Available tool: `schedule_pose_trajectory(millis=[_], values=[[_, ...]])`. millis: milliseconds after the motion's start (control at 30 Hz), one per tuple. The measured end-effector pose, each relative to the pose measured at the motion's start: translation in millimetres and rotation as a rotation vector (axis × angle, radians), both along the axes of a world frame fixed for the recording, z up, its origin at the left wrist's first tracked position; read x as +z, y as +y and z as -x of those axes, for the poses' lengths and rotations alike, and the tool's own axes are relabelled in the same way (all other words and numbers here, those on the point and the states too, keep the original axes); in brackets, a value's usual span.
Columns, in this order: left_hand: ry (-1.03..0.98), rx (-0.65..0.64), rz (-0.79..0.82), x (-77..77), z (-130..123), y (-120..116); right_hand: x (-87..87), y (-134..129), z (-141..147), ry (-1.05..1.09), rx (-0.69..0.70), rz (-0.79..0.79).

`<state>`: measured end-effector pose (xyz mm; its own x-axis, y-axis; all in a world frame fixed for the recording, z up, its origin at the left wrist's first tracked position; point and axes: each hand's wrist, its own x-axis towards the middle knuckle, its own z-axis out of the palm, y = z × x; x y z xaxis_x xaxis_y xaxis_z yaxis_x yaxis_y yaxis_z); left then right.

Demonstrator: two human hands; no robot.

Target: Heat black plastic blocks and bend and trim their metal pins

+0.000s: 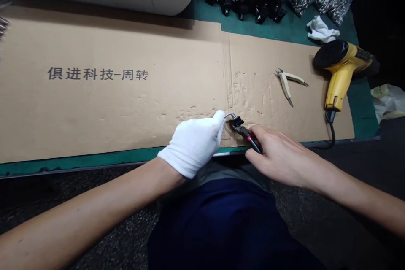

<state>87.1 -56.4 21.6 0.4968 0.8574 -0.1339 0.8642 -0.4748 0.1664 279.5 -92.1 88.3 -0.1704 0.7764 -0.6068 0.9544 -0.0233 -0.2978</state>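
Observation:
My left hand (198,141), in a white knit glove, is closed around a bent metal rod (230,115). The rod's curved end sticks out past the thumb and meets a small black part (238,121). My bare right hand (280,154) grips pliers (249,138) with red-and-dark handles. Their jaws are at the black part, close to the bench's front edge; whether they bite on it or only touch it I cannot make out. The rest of the rod is hidden inside the gloved fist.
Cream-handled nippers (286,84) lie on the cardboard sheet (126,109). To the right rests a yellow heat gun (341,80) with its cord over the edge. Black parts (243,6), bagged metal pieces (325,2) and a white cloth (322,29) are at the back.

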Motion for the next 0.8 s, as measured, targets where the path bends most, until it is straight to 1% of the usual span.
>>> schedule_pose_trajectory(millis=[100,200,400,467,600,700,800], values=[[-0.032,0.026,-0.009,-3.2,-2,-4,-2.3,0,1,0.034,-0.013,0.011],[-0.041,0.037,0.001,-5.6,-4,-10,-3.1,2,-1,0.022,-0.015,0.024],[-0.048,0.062,-0.031,-5.2,-10,-17,-1.6,3,-5,-0.099,0.072,-0.076],[-0.053,0.068,-0.031,-4.3,-13,-17,-5.5,2,-7,-0.156,0.105,-0.110],[-0.071,0.085,-0.035,-2.5,-17,-18,-20.1,3,-16,-0.295,0.193,-0.195],[-0.060,0.072,-0.070,-2.5,-18,-17,-27.3,9,-23,-0.327,0.238,-0.194],[-0.032,0.007,-0.120,-4.2,-16,-14,-28.2,18,-28,-0.314,0.270,-0.171]])
